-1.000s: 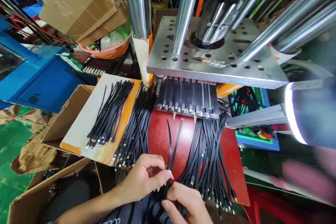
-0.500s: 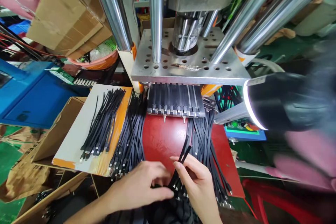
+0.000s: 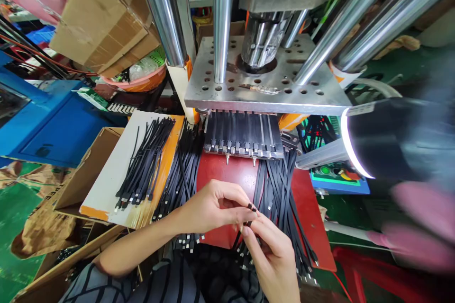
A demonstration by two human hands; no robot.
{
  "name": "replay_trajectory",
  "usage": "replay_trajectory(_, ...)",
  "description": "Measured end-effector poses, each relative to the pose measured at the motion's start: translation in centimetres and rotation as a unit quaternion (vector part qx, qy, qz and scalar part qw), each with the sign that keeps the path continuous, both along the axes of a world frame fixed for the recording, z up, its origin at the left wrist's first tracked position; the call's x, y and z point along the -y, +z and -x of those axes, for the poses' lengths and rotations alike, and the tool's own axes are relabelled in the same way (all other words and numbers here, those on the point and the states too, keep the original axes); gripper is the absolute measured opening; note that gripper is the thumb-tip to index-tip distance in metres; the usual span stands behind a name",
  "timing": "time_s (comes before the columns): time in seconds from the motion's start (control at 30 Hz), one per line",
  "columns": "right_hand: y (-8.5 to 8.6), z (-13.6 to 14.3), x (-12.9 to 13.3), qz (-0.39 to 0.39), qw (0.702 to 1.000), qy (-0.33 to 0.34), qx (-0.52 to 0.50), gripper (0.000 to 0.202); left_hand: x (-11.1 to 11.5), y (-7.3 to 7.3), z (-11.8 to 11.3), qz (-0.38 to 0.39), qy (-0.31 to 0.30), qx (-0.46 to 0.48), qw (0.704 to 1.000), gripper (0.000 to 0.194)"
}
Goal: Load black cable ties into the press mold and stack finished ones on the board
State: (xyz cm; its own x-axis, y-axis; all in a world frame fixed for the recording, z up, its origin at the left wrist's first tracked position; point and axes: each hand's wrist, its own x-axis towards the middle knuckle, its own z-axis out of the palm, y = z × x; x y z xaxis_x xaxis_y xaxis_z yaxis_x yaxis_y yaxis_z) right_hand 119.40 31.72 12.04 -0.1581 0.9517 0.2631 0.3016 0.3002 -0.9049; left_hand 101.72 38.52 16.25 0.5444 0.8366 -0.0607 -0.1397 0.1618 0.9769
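Note:
Above the red tabletop [image 3: 222,170], the fingertips of my left hand [image 3: 213,208] meet those of my right hand [image 3: 273,251]. Between them is a small dark end of a black flat cable [image 3: 251,207], pinched by both hands; the fingers hide most of it. Under and beside my right hand lies a bundle of black flat cables [image 3: 279,194] with metal plugs at the near ends. Ahead of both hands, the slotted metal fixture [image 3: 244,154] sits under the press plate [image 3: 266,99], with several cable ends in a row along its front edge.
Left of the fixture lie more black cables [image 3: 183,165], and another pile [image 3: 147,161] rests on a white board [image 3: 106,175] over a cardboard box [image 3: 85,165]. Steel columns [image 3: 221,23] rise from the press plate. A lit ring lamp [image 3: 355,144] juts in from the right.
My left hand has risen and moved right to meet my right hand at the cable end. My right hand keeps its pinch near the same spot. The view has shifted slightly.

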Motion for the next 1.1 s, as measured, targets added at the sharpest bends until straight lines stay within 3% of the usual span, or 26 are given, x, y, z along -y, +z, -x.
replay_trajectory(0.1,0.2,0.2,0.1,0.001,1.000,-0.029,-0.001,0.014,-0.2,-0.3,-0.5,0.076,-0.006,0.040,0.996,0.043)
replay_trajectory(0.23,0.3,0.5,-0.4,-0.044,0.996,-0.071,0.003,0.011,-0.4,0.0,-1.0,-0.089,0.079,-0.049,0.992,0.033)
replay_trajectory(0.33,0.1,0.7,-0.8,-0.026,0.997,-0.073,0.016,0.019,-1.0,0.9,-1.1,-0.173,0.099,-0.097,0.975,0.024)
replay_trajectory(0.4,-0.5,0.9,-0.7,0.027,0.998,-0.047,0.022,0.027,-2.2,1.8,-1.1,-0.185,0.115,-0.091,0.972,0.022)
replay_trajectory(0.5,-1.4,0.6,0.1,0.158,0.986,0.059,-0.003,0.034,-5.3,2.5,-1.2,-0.194,0.149,-0.086,0.966,0.023)
replay_trajectory(0.6,-0.7,-1.5,-0.7,0.228,0.960,0.160,0.013,0.038,-9.6,1.9,-1.8,-0.233,0.159,-0.122,0.952,0.026)
replay_trajectory(0.73,3.2,-5.8,-7.2,0.110,0.980,0.101,0.134,0.043,-15.3,-0.1,-3.5,-0.328,0.192,-0.241,0.893,0.033)
replay_trajectory(0.83,5.8,-7.4,-14.2,0.073,0.989,0.065,0.112,0.049,-17.8,-0.7,-4.6,-0.305,0.241,-0.306,0.869,0.028)
replay_trajectory(0.93,6.4,-7.2,-19.8,0.056,0.993,0.062,0.085,0.056,-17.2,-0.7,-4.5,-0.270,0.256,-0.282,0.884,0.018)
replay_trajectory(1.0,6.1,-6.8,-22.1,0.054,0.992,0.074,0.091,0.059,-15.3,-0.7,-3.8,-0.329,0.219,-0.265,0.880,0.027)
replay_trajectory(1.03,5.7,-6.6,-22.8,0.058,0.990,0.081,0.095,0.059,-14.1,-0.8,-3.5,-0.381,0.188,-0.272,0.863,0.031)
replay_trajectory(1.1,5.0,-6.5,-23.8,0.073,0.987,0.092,0.107,0.055,-12.1,-1.2,-2.8,-0.494,0.106,-0.322,0.800,0.032)
